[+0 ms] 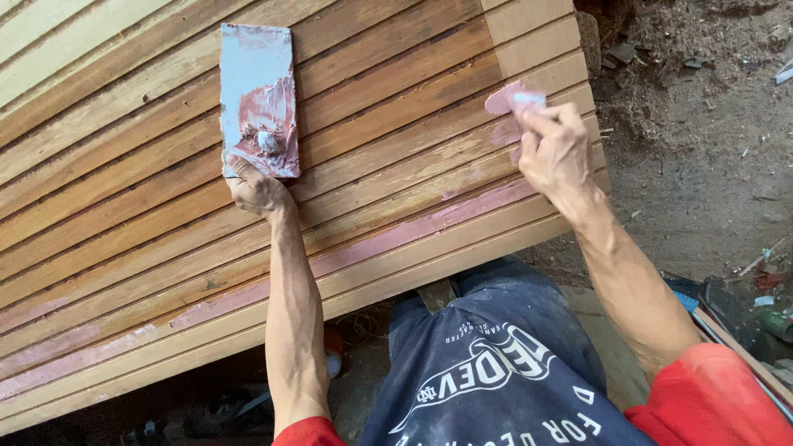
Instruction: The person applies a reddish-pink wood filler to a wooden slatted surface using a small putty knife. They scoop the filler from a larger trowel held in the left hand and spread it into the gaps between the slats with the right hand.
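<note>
on the left a big slatted wooden panel [124, 206] fills the view, its grooved boards running on a slant from lower left up to upper right, with pinkish filler [388, 239] smeared along one of the lower grooves. the left hand [256, 190] reaches up from below and grips the bottom edge of a flat rectangular board [256, 99], thumb and fingers closed on its lower end; the board lies flat against the slats with its long axis close to upright, top end pointing away from the person, leaning a touch to the left. its face is pale grey-blue up top, with a lump of pink putty [268, 136] gathered on the lower half, just above the fingers. further right, the right hand [553, 153] is pinched shut around a small scraper [516, 103], whose pink-coated blade points up and to the left, pressed on a slat near the panel's right end, beside a fresh pink patch. the two hands are well apart. beyond the panel's right edge is bare dirt ground [702, 165] littered with scraps.
</note>
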